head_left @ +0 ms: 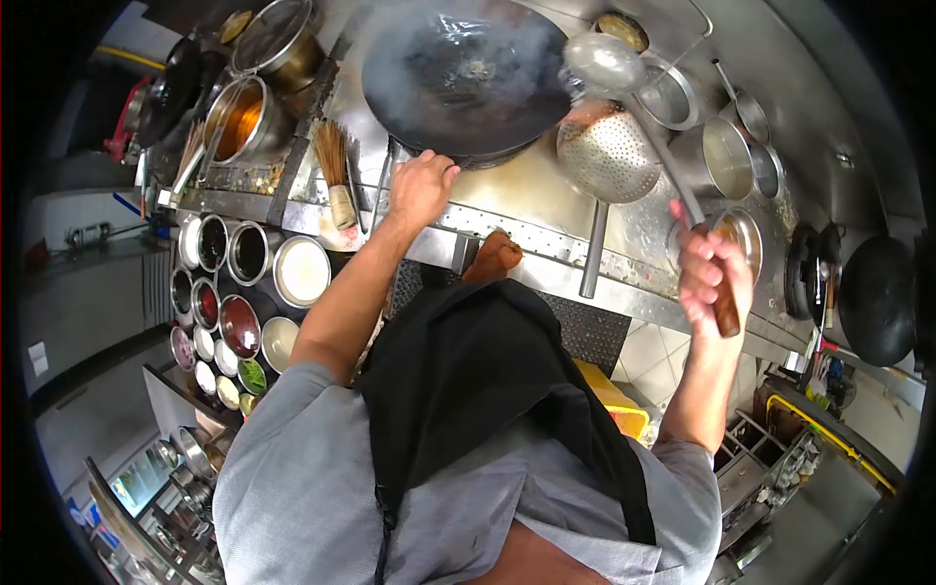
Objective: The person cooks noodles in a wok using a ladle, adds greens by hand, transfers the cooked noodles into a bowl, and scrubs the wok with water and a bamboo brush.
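A dark wok sits on the stove with smoke or steam rising from it, and a small shiny patch shows at its bottom. My left hand is closed at the wok's near rim; the fingertips are partly hidden. My right hand grips the wooden-ended handle of a ladle. The ladle's bowl is held up just right of the wok, and what looks like liquid shows at its edge. Below that bowl lies a perforated strainer, its handle pointing towards me.
A bamboo brush lies left of the wok, near a pot of orange liquid. Several seasoning containers stand at the left. Metal pots crowd the right side. A black wok hangs at far right.
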{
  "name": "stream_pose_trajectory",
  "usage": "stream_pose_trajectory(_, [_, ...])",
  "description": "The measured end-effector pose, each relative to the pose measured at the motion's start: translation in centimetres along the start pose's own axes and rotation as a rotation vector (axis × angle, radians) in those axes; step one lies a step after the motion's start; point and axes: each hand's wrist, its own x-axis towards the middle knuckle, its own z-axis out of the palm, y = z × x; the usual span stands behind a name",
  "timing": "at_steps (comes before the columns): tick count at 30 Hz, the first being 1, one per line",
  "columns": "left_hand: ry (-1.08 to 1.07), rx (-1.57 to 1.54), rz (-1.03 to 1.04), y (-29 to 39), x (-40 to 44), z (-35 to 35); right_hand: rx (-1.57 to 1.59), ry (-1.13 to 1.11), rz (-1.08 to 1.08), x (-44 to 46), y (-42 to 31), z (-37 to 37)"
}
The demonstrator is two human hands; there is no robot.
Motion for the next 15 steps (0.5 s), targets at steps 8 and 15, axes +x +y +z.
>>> stream_pose_trajectory(8, [0.081, 0.063, -0.005, 1.1, -0.5, -0.5, -0.702, 0.223, 0.162, 3.2, 4.7, -3.0])
stream_pose_trajectory(15, [0.259, -0.144, -0.082, -2.1, -10.7, -2.2, -1.066, 0.251, -0.123, 4.8, 0.5, -7.4])
